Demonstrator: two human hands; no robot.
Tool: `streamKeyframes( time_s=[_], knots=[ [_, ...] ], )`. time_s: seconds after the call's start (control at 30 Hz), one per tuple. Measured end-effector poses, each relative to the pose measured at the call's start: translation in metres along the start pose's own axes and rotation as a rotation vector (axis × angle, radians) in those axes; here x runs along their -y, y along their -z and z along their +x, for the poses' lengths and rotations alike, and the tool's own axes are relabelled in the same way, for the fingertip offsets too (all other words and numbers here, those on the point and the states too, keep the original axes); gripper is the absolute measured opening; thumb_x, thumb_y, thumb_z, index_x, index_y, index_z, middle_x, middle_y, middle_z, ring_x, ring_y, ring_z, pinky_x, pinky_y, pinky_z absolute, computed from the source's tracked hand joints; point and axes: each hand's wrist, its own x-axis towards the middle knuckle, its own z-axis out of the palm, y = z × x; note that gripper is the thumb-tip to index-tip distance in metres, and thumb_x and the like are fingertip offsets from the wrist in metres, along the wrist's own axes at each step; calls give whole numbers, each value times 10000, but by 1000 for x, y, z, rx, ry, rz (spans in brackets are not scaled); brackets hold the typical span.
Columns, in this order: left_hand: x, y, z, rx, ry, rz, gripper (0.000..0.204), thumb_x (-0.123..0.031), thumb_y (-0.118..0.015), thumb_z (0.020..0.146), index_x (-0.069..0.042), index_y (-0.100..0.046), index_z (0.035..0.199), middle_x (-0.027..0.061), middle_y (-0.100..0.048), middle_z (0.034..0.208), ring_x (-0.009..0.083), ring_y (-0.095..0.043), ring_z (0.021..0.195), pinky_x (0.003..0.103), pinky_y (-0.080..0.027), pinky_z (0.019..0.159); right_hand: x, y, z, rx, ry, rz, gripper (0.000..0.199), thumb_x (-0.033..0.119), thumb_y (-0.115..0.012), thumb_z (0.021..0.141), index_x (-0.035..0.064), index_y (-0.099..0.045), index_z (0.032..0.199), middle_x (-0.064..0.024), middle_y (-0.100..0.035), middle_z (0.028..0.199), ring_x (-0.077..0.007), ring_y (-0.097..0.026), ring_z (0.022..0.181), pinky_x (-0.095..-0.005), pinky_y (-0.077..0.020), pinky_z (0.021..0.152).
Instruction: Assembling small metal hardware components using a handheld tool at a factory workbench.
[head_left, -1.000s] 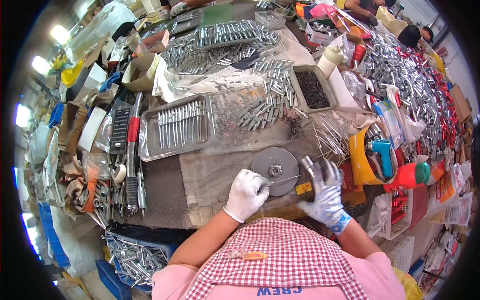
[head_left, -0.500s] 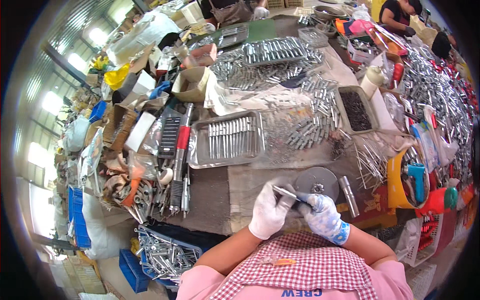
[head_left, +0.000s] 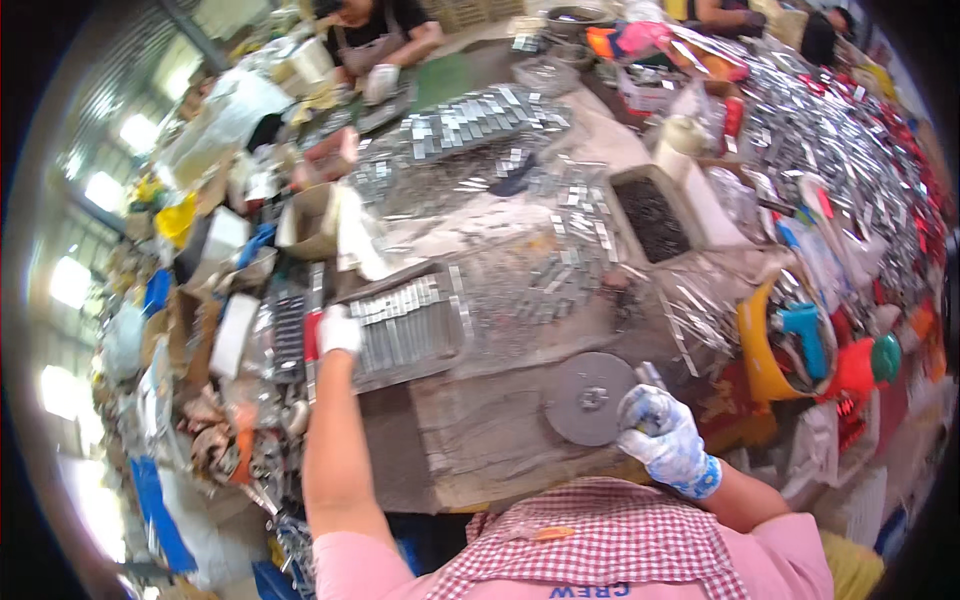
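On my feed, the left hand is at a rod tray, left of the grey disc, grip too blurred to tell. Just right of the disc, my right hand curls by a metal cylinder, grasp unclear.

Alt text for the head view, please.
Gloved left hand at the left edge of a tray of slim metal parts; gloved right hand at the right edge of a grey disc on a cluttered bench.
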Motion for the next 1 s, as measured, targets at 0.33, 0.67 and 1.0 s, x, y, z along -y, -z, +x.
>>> streamKeyframes(
  time_s=[0.33,0.67,1.0],
  knots=[
    [-98,36,-50,-255,-187,25,300,-202,-655,868,-29,-673,1112,202,-664,1053,381,-626,1003,425,-486,899,-23,84,52,-484,-145,-897,216,204,-778,759,73,-690,906,-125,-686,955,-286,-662,807,-388,-537,738],
    [-276,-4,-144,-26,-1011,-513,218,-150,-675,765,-34,-635,945,154,-637,831,338,-635,847,439,-524,768,-43,88,128,-222,-481,-1314,190,205,-605,811,85,-752,820,-156,-724,884,-341,-704,882,-438,-552,792],
    [-412,-42,-187,272,-960,-52,148,-73,-515,891,-61,-566,1030,155,-705,901,295,-710,837,413,-574,688,-8,111,61,-521,-234,-287,182,37,-477,918,24,-634,1010,-95,-694,929,-199,-693,897,-316,-545,759]
  ],
)
